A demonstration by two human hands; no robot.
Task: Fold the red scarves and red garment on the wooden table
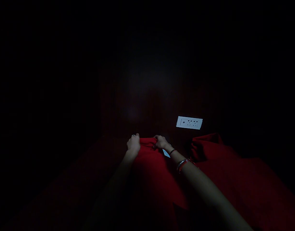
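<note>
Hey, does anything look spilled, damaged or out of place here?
Nothing looks spilled or damaged, though much is too dark to tell. Slightly untidy: the crumpled red fabric on the right, its far end bunched up near the white rectangular socket panel.

The cloth (pixel 151 163) at the lower middle looked matt, and the socket plate (pixel 189 123) right of centre looked smooth plastic.

In front of you runs a dim, reddish-dark surface (pixel 82 179), too poorly lit to tell its kind. Red cloth (pixel 149 166) spreads over its middle; on your right lies more red fabric (pixel 234 179), bunched up toward the far end.
</note>
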